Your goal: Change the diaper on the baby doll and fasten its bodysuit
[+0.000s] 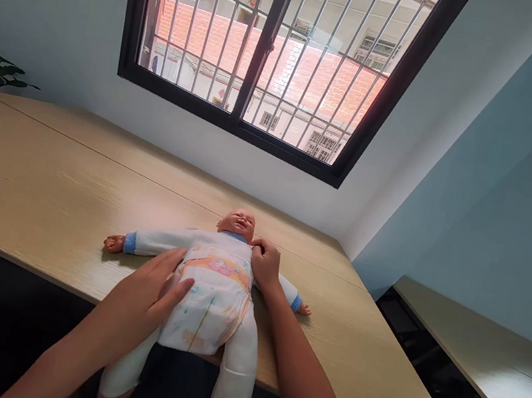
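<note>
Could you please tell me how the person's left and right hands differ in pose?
The left hand lies open against the diaper; the right hand has curled fingers. The left hand sits lower; the right hand is nearer the doll's blue collar. Both are bare.

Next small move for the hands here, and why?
Probably have the right hand smooth its side of the diaper while the left hand steadies the other. The diaper covers the front of the doll, the left hand rests against one side, and the right is curled near the opposite upper edge. Whether that side is fastened is hidden.
</note>
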Action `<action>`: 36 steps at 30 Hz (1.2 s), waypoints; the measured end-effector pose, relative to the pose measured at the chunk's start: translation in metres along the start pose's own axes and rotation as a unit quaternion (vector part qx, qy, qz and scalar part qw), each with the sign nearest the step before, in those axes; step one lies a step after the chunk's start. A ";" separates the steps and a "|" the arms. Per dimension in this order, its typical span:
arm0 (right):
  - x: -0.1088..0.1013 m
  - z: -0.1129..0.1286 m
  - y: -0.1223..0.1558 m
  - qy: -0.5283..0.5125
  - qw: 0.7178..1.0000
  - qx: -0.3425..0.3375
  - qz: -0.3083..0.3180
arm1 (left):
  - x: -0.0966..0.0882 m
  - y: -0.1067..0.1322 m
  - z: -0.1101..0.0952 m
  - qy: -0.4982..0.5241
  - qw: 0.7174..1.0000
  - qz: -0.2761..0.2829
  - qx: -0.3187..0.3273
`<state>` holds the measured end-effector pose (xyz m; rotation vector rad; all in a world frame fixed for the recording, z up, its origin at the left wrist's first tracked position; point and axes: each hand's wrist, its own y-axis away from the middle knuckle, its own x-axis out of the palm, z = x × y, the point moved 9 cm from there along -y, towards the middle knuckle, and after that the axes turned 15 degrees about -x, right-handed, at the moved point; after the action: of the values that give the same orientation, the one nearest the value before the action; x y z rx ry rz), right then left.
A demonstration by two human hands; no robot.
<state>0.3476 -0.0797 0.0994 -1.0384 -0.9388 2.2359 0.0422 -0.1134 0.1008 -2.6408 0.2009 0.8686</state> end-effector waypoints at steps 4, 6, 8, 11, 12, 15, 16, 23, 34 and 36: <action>-0.010 0.016 -0.005 -0.003 0.999 0.005 -0.054 | 0.046 -0.026 -0.015 -0.041 0.991 0.125 0.014; -0.020 0.033 -0.007 -0.008 0.999 0.004 -0.048 | 0.057 -0.031 -0.013 -0.058 0.988 0.146 0.012; -0.034 0.053 0.000 -0.003 1.000 0.016 -0.008 | 0.057 -0.030 -0.010 -0.061 0.988 0.143 0.011; -0.052 0.076 0.037 -0.012 0.995 0.089 0.049 | 0.053 -0.023 -0.008 -0.066 0.989 0.130 0.012; -0.059 0.084 0.053 -0.034 0.992 0.113 0.036 | 0.052 -0.021 -0.008 -0.072 0.989 0.126 0.016; -0.056 0.112 0.090 -0.105 0.984 0.136 0.046 | 0.052 -0.020 -0.013 -0.094 0.988 0.115 0.036; -0.048 0.123 0.096 -0.123 0.981 0.129 0.078 | 0.052 -0.020 -0.014 -0.099 0.987 0.116 0.044; -0.065 0.169 0.122 -0.198 0.969 0.148 0.028 | 0.021 0.009 -0.028 0.054 0.989 0.116 0.079; -0.041 0.186 0.174 -0.134 0.958 0.252 -0.034 | 0.004 0.076 0.000 0.033 0.987 0.031 -0.155; -0.035 0.184 0.167 -0.144 0.953 0.262 -0.045 | 0.004 0.069 -0.002 0.033 0.987 0.020 -0.154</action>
<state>0.1964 -0.2795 0.0758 -0.4301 -0.4365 2.4029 0.0303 -0.1779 0.0799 -2.9645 0.1451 0.8874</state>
